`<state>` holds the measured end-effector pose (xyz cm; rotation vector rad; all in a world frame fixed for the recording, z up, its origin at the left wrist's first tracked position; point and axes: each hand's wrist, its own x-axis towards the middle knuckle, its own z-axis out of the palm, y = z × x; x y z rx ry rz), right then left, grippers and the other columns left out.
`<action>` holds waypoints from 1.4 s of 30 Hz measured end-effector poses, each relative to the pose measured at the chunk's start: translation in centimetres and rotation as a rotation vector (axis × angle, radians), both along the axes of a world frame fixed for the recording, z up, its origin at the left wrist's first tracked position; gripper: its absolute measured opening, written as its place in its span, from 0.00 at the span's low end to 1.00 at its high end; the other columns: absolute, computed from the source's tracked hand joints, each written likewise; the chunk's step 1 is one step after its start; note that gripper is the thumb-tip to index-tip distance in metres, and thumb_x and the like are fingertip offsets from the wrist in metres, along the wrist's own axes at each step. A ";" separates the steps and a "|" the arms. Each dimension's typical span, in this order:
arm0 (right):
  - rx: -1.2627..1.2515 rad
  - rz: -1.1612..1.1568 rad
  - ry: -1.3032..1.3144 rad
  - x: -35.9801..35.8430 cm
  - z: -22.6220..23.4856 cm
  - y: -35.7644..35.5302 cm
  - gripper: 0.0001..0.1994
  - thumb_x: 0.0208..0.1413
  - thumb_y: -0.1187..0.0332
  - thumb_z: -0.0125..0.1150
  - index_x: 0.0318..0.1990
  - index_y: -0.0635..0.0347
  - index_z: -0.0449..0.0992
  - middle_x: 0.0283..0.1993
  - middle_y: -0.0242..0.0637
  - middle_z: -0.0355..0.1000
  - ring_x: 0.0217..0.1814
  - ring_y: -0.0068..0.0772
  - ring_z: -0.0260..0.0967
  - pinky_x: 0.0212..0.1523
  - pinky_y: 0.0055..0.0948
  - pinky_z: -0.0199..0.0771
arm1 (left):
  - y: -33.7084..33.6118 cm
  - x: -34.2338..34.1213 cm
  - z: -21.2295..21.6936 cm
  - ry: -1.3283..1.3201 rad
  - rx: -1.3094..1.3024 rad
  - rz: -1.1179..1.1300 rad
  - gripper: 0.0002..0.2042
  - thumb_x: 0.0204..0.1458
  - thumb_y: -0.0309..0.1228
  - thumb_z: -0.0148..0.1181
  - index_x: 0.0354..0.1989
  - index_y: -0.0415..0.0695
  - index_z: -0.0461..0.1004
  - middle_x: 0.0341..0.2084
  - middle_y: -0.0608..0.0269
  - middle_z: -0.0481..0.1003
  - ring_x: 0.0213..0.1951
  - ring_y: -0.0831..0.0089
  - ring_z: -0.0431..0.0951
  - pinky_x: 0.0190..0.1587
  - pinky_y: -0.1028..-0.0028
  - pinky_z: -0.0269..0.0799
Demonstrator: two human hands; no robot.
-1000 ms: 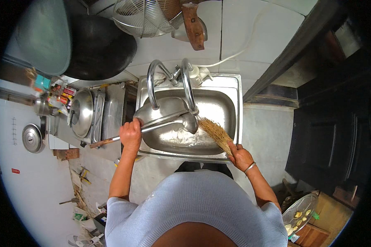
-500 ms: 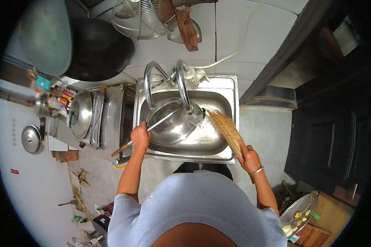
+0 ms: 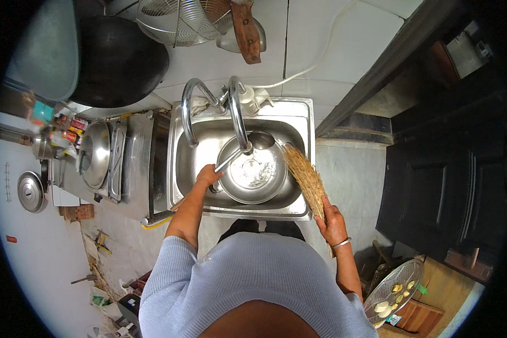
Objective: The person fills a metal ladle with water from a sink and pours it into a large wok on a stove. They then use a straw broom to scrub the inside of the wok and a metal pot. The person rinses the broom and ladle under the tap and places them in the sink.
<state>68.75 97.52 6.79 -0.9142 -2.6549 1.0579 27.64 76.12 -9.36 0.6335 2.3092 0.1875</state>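
My left hand (image 3: pixel 208 175) is closed round the handle of a ladle (image 3: pixel 261 140). Its dark round bowl lies by the faucet spout, over the far side of a shiny round metal pan (image 3: pixel 231 190). The pan sits in the steel sink (image 3: pixel 180 169), with water glinting inside it. In my right hand (image 3: pixel 332 226), a bundled straw brush (image 3: pixel 305 176) is gripped at its near end. The brush's far tip reaches the pan's right rim. Two curved chrome faucets (image 3: pixel 236 112) arch over the sink; one spout ends above the pan.
On the left, a counter holds a stove with a lidded pan (image 3: pixel 97 155). A black wok (image 3: pixel 121 62) and a wire strainer (image 3: pixel 177 22) hang on the wall ahead. Dark cabinet doors (image 3: pixel 434 169) stand at right, and a sieve with yellowish pieces (image 3: pixel 393 293) sits at lower right.
The pan has shifted right in the sink, under the spout, and sits flatter. The ladle's bowl has come into view at its far side. Both hands keep their holds.
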 end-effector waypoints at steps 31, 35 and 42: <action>0.098 0.594 -0.170 -6.4 -10.4 3.7 0.39 0.32 0.62 0.68 0.57 0.52 0.58 0.34 0.60 0.66 0.36 0.60 0.65 0.37 0.46 0.67 | -27.9 20.3 5.8 1.141 0.236 1.091 0.11 0.35 0.28 0.63 0.28 0.38 0.71 0.29 0.51 0.72 0.33 0.54 0.71 0.39 0.63 0.68; 0.128 0.603 -0.385 -7.3 -5.8 0.3 0.44 0.28 0.56 0.71 0.58 0.52 0.56 0.41 0.60 0.65 0.43 0.59 0.65 0.45 0.43 0.68 | -42.2 30.9 -6.2 0.750 -0.387 1.111 0.06 0.36 0.31 0.54 0.23 0.45 0.76 0.24 0.55 0.75 0.27 0.57 0.75 0.31 0.64 0.71; 0.255 0.598 -0.346 -5.9 -12.5 0.9 0.44 0.34 0.60 0.65 0.61 0.54 0.46 0.25 0.56 0.70 0.30 0.61 0.68 0.30 0.49 0.68 | -46.0 43.8 -9.2 0.082 -0.544 0.724 0.08 0.36 0.35 0.60 0.26 0.48 0.75 0.26 0.63 0.75 0.31 0.66 0.76 0.27 0.66 0.70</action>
